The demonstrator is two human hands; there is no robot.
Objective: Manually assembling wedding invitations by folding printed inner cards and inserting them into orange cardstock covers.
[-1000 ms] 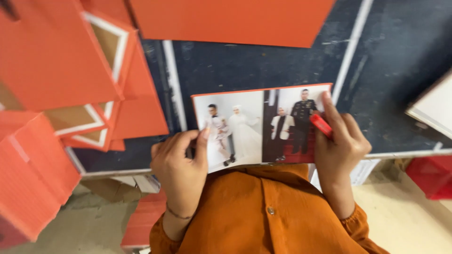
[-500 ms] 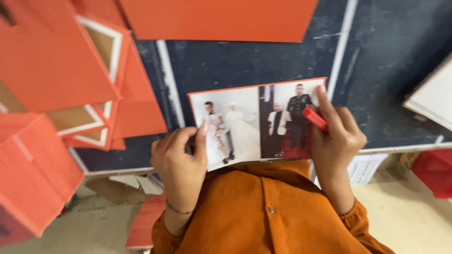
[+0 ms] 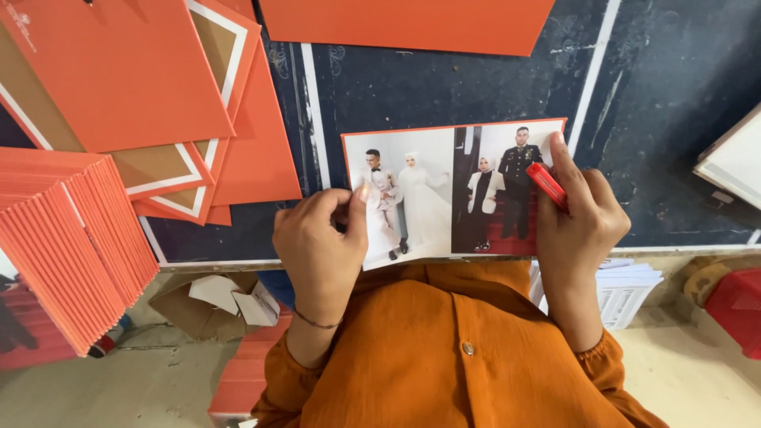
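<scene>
**Photo sheet held flat at the table's near edge**

While my orange sleeves and shirt front fill the bottom of the view, my left hand [image 3: 321,246] sits just above them, fingers curled together with the fingertips pinching the lower left part of the photo sheet [image 3: 452,190]. My right hand [image 3: 577,226] is closed around a small red tool [image 3: 547,185], gripped between thumb and fingers, and its fingertips press on the sheet's right edge. Between my hands the sheet lies flat on the dark blue table [image 3: 658,119], its lower edge hanging slightly over the table's near edge toward me. It shows two pictures of couples side by side, with a thin orange border along the top.

Off to my left, a thick fanned stack of orange covers [image 3: 71,238] overhangs the table edge. Beyond it, several loose orange frames [image 3: 198,170] with brown and white insides lie overlapping. Farther still, one large orange sheet [image 3: 408,24] lies along the table's far side. At the right edge, a white board's corner [image 3: 733,162] pokes in.
</scene>
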